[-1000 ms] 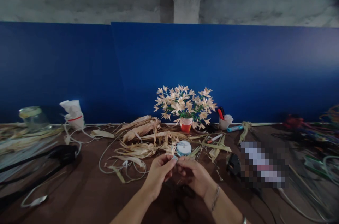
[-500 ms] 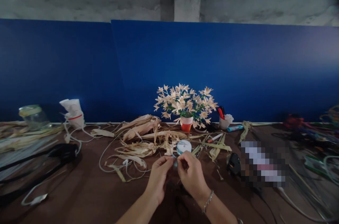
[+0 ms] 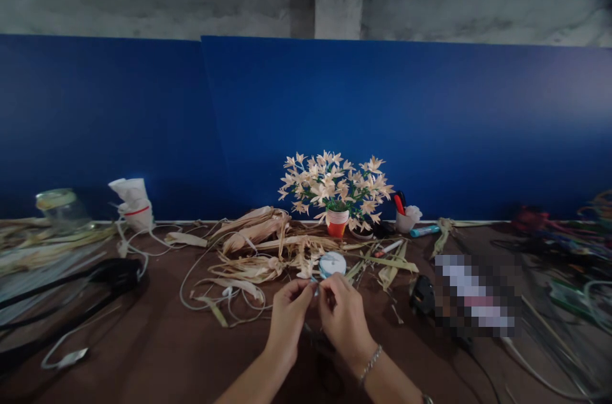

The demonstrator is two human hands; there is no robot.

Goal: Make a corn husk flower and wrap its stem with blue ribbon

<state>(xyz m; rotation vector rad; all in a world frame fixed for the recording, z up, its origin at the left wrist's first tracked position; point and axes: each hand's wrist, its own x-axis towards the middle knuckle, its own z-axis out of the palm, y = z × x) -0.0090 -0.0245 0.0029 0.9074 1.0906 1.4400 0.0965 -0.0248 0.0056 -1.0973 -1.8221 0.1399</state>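
Showing pale blue: small strip [image 3: 316, 291], mostly hidden by fingertips [image 3: 308, 290].

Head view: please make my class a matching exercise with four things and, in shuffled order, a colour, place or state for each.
Things:
1. Right hand
2. Spool
3. Pot
4. Jar

Descriptions:
A. clear, at the far left
B. bracelet at the wrist
C. red, white towards the rim
D. flat, round, white-topped

Pairs: 1-B, 2-D, 3-C, 4-A

Dim light faintly glares off the blue partition [image 3: 306, 98].
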